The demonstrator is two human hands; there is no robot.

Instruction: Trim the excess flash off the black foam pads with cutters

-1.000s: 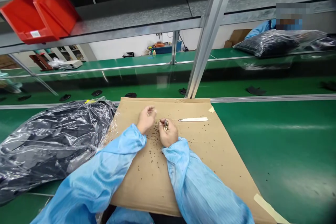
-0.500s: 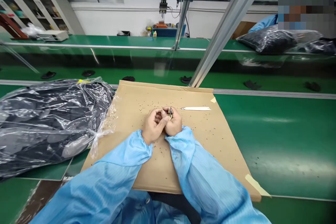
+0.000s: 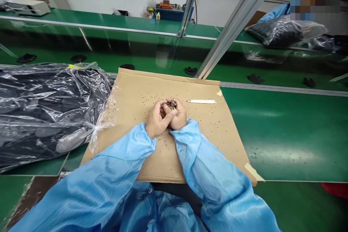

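A glossy green worktop (image 3: 282,123) spreads beneath everything. At its left lies a bulky clear plastic bag (image 3: 49,105) packed with dark material, its knotted end resting over the edge of a large flat sheet of brown cardboard (image 3: 163,166). Above this sheet, two bare hands in light blue sleeves meet. The left hand (image 3: 157,117) has its fingers curled inward and its thumb stretched toward the right palm; whether those fingers pinch anything cannot be told. The right hand (image 3: 179,116) is closed around a small silver and brass-coloured metal tool (image 3: 173,104), which stands between its thumb and curled fingers, mostly hidden in the grip. The left thumb's tip is close by the tool's lower end, but contact there is unclear. Just beyond the right hand, to its right, lies a slim white flat strip with a dark tip (image 3: 201,101). A pale yellow piece of tape (image 3: 254,172) sits at the cardboard's near right corner. Smallest of all, tiny dark specks (image 3: 160,139) are scattered over the cardboard around both hands.
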